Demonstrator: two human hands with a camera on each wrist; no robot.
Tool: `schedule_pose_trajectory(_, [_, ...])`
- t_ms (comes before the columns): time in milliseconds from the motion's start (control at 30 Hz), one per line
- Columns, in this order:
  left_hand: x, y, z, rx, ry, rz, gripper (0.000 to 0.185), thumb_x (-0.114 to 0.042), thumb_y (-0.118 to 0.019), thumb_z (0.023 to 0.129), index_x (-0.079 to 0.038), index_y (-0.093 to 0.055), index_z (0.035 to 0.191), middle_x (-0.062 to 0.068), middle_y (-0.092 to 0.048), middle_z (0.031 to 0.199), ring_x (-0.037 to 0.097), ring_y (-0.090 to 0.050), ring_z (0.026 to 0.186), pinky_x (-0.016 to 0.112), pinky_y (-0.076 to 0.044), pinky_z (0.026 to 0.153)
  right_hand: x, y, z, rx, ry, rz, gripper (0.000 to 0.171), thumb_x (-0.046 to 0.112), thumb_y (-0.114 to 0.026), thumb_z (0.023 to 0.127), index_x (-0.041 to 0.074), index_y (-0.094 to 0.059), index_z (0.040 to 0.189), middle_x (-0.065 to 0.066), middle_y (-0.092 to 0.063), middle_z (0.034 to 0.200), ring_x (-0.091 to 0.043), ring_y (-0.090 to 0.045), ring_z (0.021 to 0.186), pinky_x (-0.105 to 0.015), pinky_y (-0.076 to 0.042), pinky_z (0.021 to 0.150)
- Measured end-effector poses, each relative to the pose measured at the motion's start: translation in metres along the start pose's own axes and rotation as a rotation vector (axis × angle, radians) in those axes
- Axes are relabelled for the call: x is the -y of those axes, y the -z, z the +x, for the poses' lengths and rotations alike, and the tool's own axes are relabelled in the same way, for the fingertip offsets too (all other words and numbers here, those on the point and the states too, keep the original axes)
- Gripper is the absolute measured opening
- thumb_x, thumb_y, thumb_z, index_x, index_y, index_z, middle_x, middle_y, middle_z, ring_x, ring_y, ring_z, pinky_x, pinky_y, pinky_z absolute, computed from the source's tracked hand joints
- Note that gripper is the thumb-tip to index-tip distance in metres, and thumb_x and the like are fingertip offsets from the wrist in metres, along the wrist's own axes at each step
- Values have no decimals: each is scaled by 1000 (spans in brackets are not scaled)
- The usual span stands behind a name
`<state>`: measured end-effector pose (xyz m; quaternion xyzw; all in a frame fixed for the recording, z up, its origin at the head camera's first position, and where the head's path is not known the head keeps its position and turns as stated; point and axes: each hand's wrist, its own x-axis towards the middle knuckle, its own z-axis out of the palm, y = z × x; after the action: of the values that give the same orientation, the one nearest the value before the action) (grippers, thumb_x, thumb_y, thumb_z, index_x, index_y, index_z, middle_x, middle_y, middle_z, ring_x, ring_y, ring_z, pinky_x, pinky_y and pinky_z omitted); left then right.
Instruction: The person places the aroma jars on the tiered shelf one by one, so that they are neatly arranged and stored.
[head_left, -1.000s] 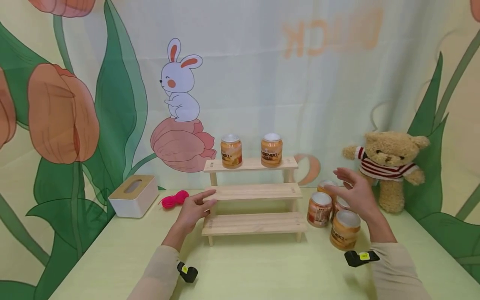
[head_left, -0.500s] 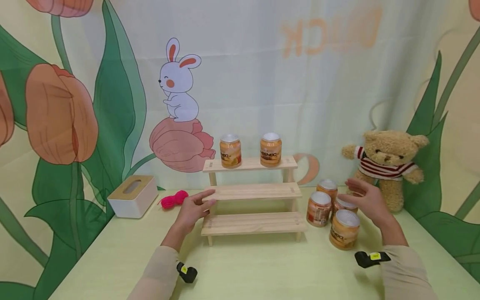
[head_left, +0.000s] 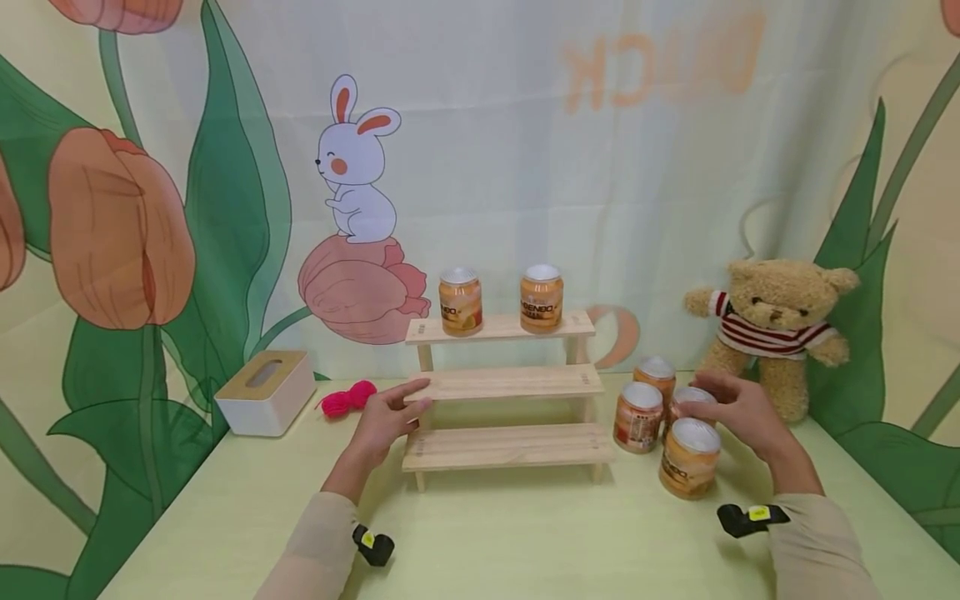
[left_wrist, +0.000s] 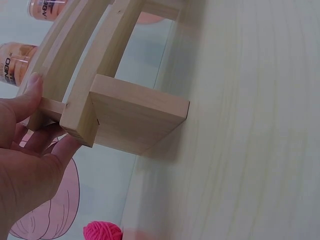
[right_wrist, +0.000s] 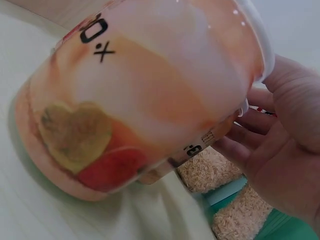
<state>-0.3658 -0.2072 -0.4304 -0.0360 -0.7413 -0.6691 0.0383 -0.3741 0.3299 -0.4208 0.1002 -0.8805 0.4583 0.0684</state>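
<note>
On the pale green surface (head_left: pixel 525 542), the left hand (head_left: pixel 386 417) steadies the three-tier wooden rack (head_left: pixel 506 387): thumb on the end of the middle shelf, fingers (left_wrist: pixel 52 152) curled under it, per the left wrist view.

The right hand (head_left: pixel 738 408) is at the cluster of four orange cans right of the rack. Its fingers wrap the rear-right can (head_left: pixel 686 402), which stands on the surface, wedged among the other three. Right wrist view shows the front can (right_wrist: pixel 145 95) filling the frame, and the hand behind it half curled. Full closure isn't confirmed there; the head view reads as a grip.

Step in hand, judged: grasping one can to shelve it. Two cans (head_left: pixel 501 302) already stand on the top tier; middle and bottom tiers are bare.

Next move calls for a straight lift first. The front can (head_left: pixel 688 458) and the left can (head_left: pixel 639 417) sit touching or just beside the grasped one, so a sideways pull could knock them over. Then carry left to a free tier.

Around: teddy bear (head_left: pixel 772 333) just behind the right hand, limits backward clearance. White tissue box (head_left: pixel 266 392) and pink yarn ball (head_left: pixel 348 398) sit left of the rack, out of the path.
</note>
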Motion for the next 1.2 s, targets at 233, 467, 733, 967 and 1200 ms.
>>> schedule_pose_trajectory(233, [0,-2,0,-4,2,5,44,-14,-71,94,-14,-64,137,16,-57,124,30,-61,115,48,-51,95,-6,2,0,-13,9,-16,75,35,-74,92,-6,-43,147,-30,-49,141,-40,-50,123,-25,-51,80])
schedule_pose_trajectory(467, [0,-1,0,-2,-2,1,43,-15,-71,94,-14,-64,137,16,-57,126,32,-60,117,50,-50,95,-18,-3,0,-11,-3,14,77,34,-74,92,-5,-40,149,-31,-49,140,-27,-55,116,-21,-51,79])
schedule_pose_trajectory(733, [1,-1,-1,2,5,4,43,-14,-71,94,-15,-64,137,14,-57,128,31,-60,118,49,-50,95,-30,-8,1,-2,-33,94,75,30,-72,95,-8,-37,149,-33,-49,138,-7,-55,104,-22,-53,80])
schedule_pose_trajectory(967, [1,0,-1,0,0,12,43,-14,-71,94,-14,-64,137,15,-56,129,30,-61,116,49,-50,95,-26,-4,-2,-29,-102,130,83,42,-72,92,-2,-36,152,-29,-46,143,-16,-56,112,-25,-53,83])
schedule_pose_trajectory(1200, [2,0,0,2,-6,6,43,-14,-71,94,-14,-64,136,14,-56,133,31,-61,116,49,-51,95,-10,12,-4,-122,-41,157,78,35,-72,94,-5,-37,151,-12,-55,129,7,-54,96,-16,-51,78])
